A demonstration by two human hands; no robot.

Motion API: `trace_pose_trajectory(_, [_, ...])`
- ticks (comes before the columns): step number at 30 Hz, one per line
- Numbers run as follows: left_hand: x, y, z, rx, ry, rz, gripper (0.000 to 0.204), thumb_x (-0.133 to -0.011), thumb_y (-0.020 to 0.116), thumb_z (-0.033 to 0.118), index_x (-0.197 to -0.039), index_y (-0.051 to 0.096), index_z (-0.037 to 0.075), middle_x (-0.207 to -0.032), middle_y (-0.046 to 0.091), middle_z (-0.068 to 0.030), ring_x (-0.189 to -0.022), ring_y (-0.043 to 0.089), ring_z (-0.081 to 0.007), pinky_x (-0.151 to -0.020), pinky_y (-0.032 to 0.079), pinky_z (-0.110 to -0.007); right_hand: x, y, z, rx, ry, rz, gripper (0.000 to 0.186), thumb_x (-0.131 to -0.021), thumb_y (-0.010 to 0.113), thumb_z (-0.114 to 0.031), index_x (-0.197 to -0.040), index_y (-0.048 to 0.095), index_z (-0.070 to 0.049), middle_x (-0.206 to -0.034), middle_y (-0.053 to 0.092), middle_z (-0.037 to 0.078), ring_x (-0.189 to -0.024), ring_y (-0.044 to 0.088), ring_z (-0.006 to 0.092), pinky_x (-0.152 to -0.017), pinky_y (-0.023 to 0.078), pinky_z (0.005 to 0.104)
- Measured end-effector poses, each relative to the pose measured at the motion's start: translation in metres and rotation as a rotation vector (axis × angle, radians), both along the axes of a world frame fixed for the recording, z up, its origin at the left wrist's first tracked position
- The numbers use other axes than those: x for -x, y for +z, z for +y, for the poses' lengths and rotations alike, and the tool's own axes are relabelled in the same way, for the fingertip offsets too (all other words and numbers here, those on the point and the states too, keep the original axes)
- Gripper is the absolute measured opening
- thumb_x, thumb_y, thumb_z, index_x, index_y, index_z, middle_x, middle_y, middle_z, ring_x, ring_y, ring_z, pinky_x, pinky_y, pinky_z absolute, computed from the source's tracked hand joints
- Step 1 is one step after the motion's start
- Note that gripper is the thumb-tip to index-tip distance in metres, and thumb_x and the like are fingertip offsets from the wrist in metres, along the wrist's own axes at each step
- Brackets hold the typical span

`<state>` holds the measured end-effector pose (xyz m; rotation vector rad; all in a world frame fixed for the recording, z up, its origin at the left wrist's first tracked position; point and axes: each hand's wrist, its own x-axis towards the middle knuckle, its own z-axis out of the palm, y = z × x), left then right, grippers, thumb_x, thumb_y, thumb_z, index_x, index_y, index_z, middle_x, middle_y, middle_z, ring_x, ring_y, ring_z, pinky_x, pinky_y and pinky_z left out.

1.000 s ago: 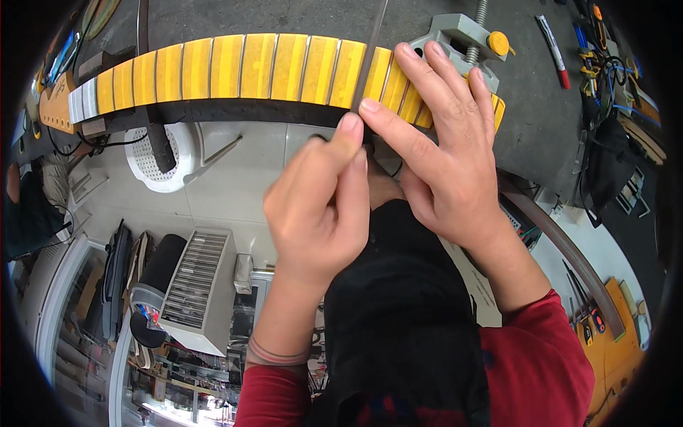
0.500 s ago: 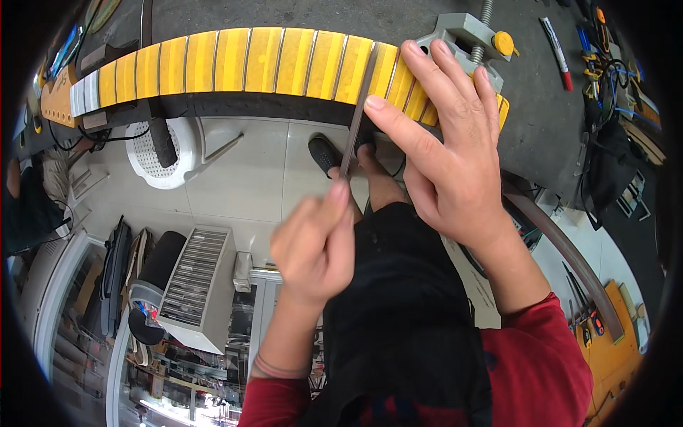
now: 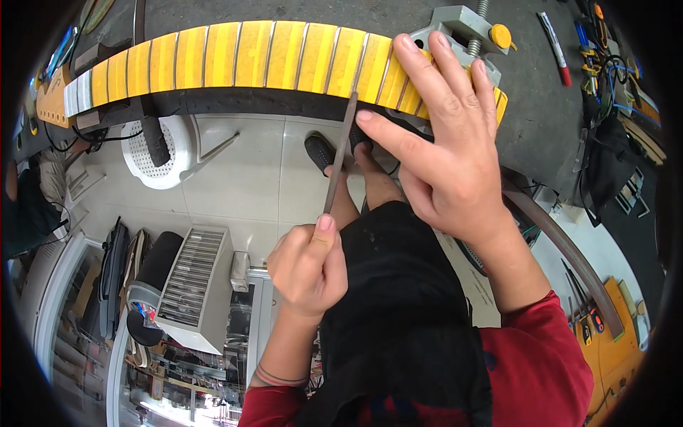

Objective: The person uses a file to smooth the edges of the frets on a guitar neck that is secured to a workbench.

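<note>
A guitar neck lies across the bench, its fretboard covered in yellow tape between the metal frets. My left hand is closed round the near end of a thin metal file, thumb along the top. The file's far tip meets the neck's near edge at one of the frets, right of the middle. My right hand is open, its fingers spread over the right part of the neck. Its index fingertip is at the near edge, close beside the file. The frets under my right fingers are partly hidden.
A grey clamp with a yellow knob stands at the neck's right end. Beyond it lies a marker with a red cap. Pliers and other tools crowd the far right. Below the bench are a white stool and a slatted box.
My left hand has drawn the file toward me, so its tip has slid from across the fretboard to the near edge. My right hand stays on the neck, with the index finger shifted slightly.
</note>
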<state>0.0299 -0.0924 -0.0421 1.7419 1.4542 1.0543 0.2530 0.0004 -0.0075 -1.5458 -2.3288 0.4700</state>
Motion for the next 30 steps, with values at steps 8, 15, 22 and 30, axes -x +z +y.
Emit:
trace_pose_trajectory(8, [-0.019, 0.005, 0.047, -0.015, -0.01, -0.016, 0.043, -0.086, 0.074, -0.018, -0.126, 0.076, -0.002, -0.07, 0.059, -0.0085, -0.053, 0.052, -0.0207, -0.049, 0.043, -0.032, -0.001, -0.005, 0.0, -0.011, -0.001, 0.048, 0.07, -0.079, 0.065, 0.009, -0.14, 0.075, -0.024, -0.168, 0.051, 0.019, -0.159, 0.041, 0.047, -0.129, 0.021, 0.0662])
trace_pose_trajectory(15, [-0.017, 0.0, 0.05, -0.016, -0.006, -0.106, 0.041, -0.087, 0.071, -0.02, -0.125, 0.075, -0.005, -0.07, 0.061, -0.0097, -0.054, 0.054, -0.0186, -0.05, 0.044, -0.03, 0.0, -0.007, 0.0, -0.02, 0.007, 0.017, 0.074, -0.079, 0.065, 0.009, -0.143, 0.074, -0.026, -0.168, 0.051, 0.018, -0.159, 0.042, 0.0459, -0.128, 0.023, 0.0657])
trace_pose_trajectory(22, [-0.005, 0.004, 0.015, 0.09, -0.007, -0.144, 0.038, -0.088, 0.069, -0.02, -0.123, 0.076, -0.005, -0.072, 0.063, -0.0098, -0.056, 0.055, -0.0185, -0.052, 0.044, -0.03, -0.002, -0.006, -0.001, -0.025, -0.008, -0.003, 0.074, -0.079, 0.065, 0.008, -0.144, 0.074, -0.027, -0.168, 0.052, 0.018, -0.158, 0.043, 0.0456, -0.128, 0.023, 0.0658])
trace_pose_trajectory(30, [-0.022, -0.004, 0.064, -0.014, -0.002, -0.219, 0.046, -0.086, 0.071, -0.019, -0.129, 0.074, -0.003, -0.07, 0.059, -0.0094, -0.054, 0.052, -0.019, -0.05, 0.043, -0.031, -0.023, -0.039, 0.01, -0.231, 0.107, -0.046, 0.074, -0.08, 0.064, 0.009, -0.144, 0.074, -0.027, -0.168, 0.052, 0.018, -0.157, 0.044, 0.045, -0.128, 0.023, 0.0651])
